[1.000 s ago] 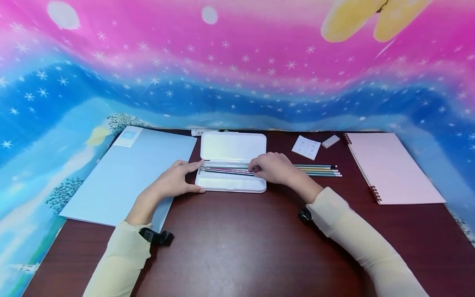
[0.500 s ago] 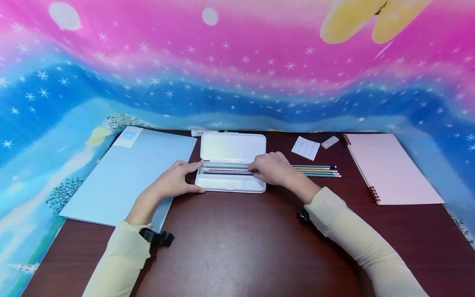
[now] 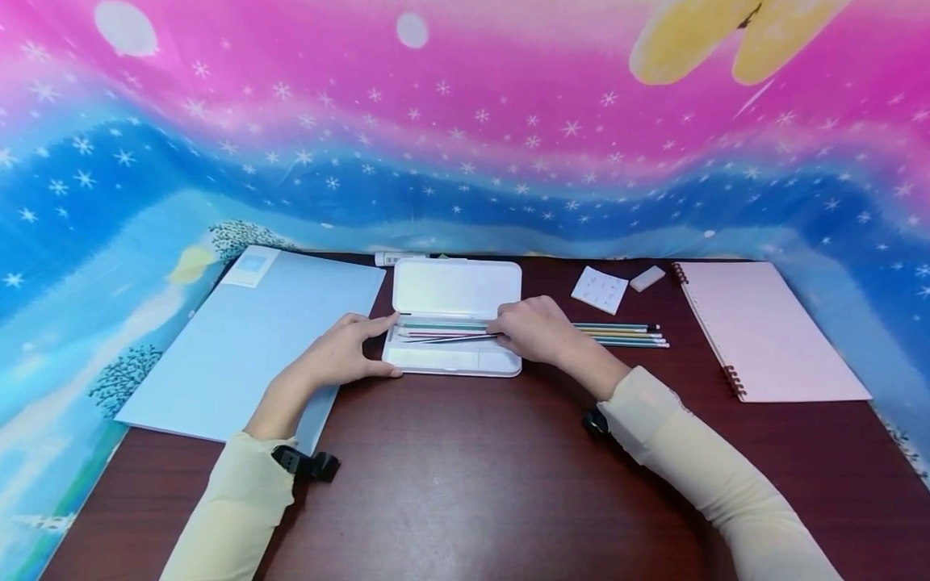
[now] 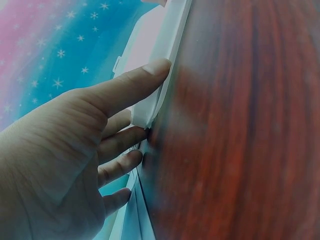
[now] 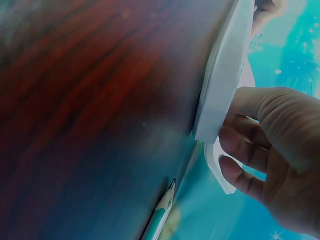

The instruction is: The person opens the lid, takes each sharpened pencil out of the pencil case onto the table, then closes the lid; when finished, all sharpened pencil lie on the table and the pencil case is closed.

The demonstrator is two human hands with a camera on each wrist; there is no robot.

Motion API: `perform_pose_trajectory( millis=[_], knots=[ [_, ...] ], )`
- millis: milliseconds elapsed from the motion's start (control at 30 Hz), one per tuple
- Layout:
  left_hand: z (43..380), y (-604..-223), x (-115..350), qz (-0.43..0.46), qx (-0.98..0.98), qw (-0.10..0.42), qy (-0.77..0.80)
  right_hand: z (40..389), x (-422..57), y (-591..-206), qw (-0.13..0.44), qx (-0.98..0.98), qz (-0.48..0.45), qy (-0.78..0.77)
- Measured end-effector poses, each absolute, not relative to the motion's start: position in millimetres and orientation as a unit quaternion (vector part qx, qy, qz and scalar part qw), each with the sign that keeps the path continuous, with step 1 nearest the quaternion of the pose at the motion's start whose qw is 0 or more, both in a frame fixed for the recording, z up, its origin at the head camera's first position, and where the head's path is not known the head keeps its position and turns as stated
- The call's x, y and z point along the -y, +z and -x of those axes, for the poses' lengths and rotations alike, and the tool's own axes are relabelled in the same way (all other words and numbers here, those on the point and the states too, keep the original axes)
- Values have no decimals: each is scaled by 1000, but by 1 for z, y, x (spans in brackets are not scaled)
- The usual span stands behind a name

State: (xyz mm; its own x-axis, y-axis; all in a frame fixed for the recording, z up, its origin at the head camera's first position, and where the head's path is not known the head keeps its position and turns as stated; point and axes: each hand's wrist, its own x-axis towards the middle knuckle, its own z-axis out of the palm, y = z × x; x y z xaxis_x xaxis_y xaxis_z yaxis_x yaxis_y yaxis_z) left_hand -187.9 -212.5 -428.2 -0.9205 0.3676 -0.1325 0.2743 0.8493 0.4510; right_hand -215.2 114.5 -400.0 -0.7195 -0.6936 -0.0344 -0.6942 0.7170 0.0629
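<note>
A white pencil case (image 3: 429, 360) lies with its lid up in the head view. My left hand (image 3: 341, 349) grips its left end, thumb at the front edge and index finger at the back corner; the left wrist view shows the thumb (image 4: 135, 87) along the case wall. My right hand (image 3: 534, 327) reaches over the right part of the case and pinches a dark pencil (image 3: 452, 338), which slants over the tray. Behind it a pinkish pencil (image 3: 436, 333) and a green one lie in the case. The right fingertips are partly hidden behind the case in the right wrist view.
Several pencils (image 3: 617, 332) lie right of the case, passing behind my right hand; one green pencil (image 5: 161, 212) shows its tip. A blue folder (image 3: 240, 347), a pink spiral notebook (image 3: 773, 331), an eraser (image 3: 647, 277), a paper square (image 3: 600, 289) and a white tube (image 3: 388, 259) surround the case.
The dark pencil in my right hand has turned from nearly level to slanting, its left end now nearer the front. My right hand has shifted slightly right; the left hand stays in place.
</note>
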Motion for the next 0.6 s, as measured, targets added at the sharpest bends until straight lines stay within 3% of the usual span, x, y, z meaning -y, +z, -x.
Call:
perform_pose_trajectory(
  millis=[600],
  knots=[
    [188, -427, 213, -176, -954, 107, 219, 216, -198, -390, -38, -946, 272, -173]
  ],
)
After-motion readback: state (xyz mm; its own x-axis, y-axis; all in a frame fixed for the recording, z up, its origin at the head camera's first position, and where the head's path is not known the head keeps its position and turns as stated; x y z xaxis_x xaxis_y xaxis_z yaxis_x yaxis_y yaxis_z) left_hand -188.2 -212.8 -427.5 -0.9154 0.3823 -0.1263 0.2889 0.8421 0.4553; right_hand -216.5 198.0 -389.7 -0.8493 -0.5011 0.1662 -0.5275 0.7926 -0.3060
